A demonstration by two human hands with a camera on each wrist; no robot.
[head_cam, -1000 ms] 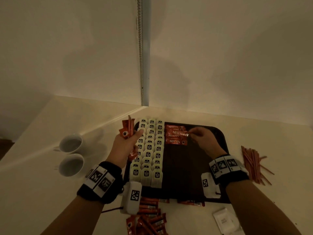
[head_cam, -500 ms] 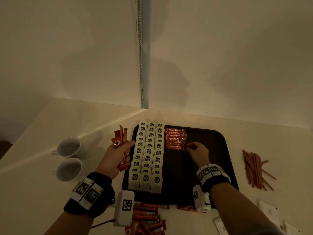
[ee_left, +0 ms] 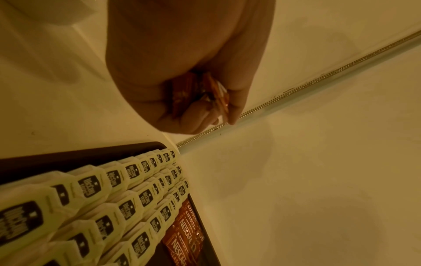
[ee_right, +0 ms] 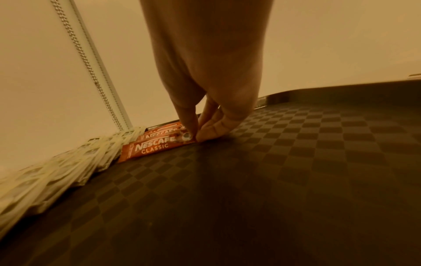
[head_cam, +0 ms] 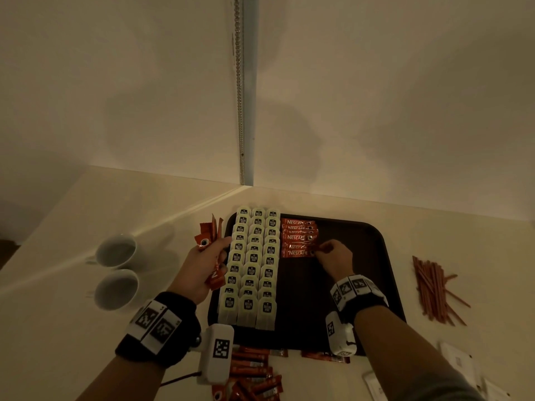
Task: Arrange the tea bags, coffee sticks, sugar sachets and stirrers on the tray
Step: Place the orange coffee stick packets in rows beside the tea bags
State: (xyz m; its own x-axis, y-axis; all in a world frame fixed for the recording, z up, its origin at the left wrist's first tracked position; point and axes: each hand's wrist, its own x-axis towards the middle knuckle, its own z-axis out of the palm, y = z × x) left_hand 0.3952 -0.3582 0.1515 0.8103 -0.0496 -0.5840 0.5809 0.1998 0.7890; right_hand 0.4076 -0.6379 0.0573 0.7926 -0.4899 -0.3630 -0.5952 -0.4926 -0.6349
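Observation:
A dark tray (head_cam: 376, 256) holds three rows of pale tea bags (head_cam: 253, 267) on its left side, also seen in the left wrist view (ee_left: 118, 201). Beside them lies a short column of red coffee sticks (head_cam: 298, 237). My right hand (head_cam: 328, 253) pinches the right end of the nearest coffee stick (ee_right: 157, 145), which lies flat on the tray (ee_right: 296, 180). My left hand (head_cam: 207, 260) hovers over the tray's left edge and grips a bunch of red coffee sticks (head_cam: 210, 233), seen inside its fist (ee_left: 200, 93).
Two white cups (head_cam: 117, 269) stand on the counter to the left. A pile of brown stirrers (head_cam: 434, 287) lies right of the tray. Loose coffee sticks (head_cam: 252, 371) sit in front of it, white sachets (head_cam: 460, 369) at the lower right. Walls meet in a corner behind.
My right hand has come nearer along the column and set one more coffee stick at its near end. My left hand with its bunch has drifted slightly left and nearer.

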